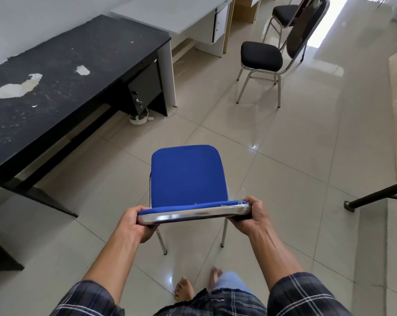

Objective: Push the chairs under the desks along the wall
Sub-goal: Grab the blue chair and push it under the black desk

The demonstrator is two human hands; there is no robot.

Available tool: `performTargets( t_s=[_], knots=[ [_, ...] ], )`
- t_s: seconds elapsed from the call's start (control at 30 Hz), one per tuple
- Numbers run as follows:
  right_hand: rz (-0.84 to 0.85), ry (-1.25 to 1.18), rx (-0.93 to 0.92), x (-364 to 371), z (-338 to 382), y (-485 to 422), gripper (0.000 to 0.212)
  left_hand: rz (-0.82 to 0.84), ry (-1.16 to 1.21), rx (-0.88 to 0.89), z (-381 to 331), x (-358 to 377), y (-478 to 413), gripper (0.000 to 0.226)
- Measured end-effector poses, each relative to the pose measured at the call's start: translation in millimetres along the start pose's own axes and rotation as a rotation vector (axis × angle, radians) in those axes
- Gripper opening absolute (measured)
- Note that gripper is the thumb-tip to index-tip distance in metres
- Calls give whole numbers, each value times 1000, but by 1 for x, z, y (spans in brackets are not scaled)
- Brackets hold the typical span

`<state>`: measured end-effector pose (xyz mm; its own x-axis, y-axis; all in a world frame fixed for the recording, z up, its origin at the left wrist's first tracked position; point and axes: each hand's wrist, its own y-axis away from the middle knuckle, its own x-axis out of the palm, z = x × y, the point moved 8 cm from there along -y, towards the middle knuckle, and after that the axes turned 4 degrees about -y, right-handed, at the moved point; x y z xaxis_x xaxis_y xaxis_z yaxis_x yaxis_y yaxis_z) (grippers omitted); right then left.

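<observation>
A blue padded chair [187,176] with chrome legs stands on the tiled floor in front of me, its seat pointing away. My left hand [133,222] grips the left end of its backrest top and my right hand [253,215] grips the right end. A black desk [63,71] with worn pale patches runs along the wall at the left, with the chair out in the open beside it. Behind it stands a white desk [170,12]. Two black-seated chairs [261,55] [284,13] stand out on the floor at the upper right.
A small white object [138,118] sits on the floor by the black desk's drawer unit [145,87]. A dark metal leg [375,197] juts in from the right edge. My bare feet [183,290] are on the tiles below the chair.
</observation>
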<state>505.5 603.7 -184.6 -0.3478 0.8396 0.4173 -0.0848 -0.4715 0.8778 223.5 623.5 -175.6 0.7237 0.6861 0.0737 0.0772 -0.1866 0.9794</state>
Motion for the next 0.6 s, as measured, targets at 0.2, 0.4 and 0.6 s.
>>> performTargets(
  t_s=[0.2,0.4,0.6],
  knots=[
    [34,20,6,46,17,-21,30,-31,41,5,-30,28,-4,19],
    [23,77,44,104,45,-59,38,-34,124,8,-66,76,-14,13],
    [23,158,61,168,71,-95,43,-22,191,35,-105,121,-20,14]
  ],
)
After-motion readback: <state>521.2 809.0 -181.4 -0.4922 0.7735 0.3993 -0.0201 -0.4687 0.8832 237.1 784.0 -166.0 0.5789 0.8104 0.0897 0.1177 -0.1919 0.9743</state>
